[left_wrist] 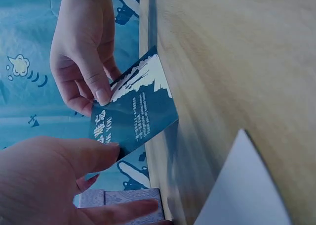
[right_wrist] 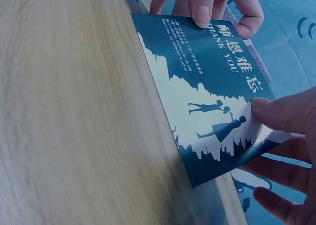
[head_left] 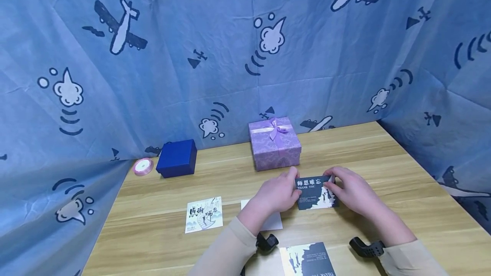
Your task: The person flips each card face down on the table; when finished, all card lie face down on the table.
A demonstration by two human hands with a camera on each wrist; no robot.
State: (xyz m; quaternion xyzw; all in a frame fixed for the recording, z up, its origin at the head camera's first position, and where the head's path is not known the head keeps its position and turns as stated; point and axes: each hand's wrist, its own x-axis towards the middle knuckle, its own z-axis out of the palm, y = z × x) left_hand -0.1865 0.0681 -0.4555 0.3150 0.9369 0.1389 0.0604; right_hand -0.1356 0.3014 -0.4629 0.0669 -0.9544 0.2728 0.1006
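Nearest lies a dark-and-white printed card (head_left: 308, 260), beyond which fingers of the left hand (head_left: 277, 193) and right hand (head_left: 352, 191) pinch a rectangular slate-coloured "THANK YOU" card (head_left: 313, 196) before a purple ribboned box (head_left: 277, 155), seemingly a positioning step whose next move calls for steady grips.

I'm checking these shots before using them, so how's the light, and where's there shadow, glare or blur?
Head view: bright, title on the held card readable; left wrist view: dimmer, bluish, the white card soft-edged; right wrist view: also bluish, faint sheen on the held card near the right thumb, shadow on the table.
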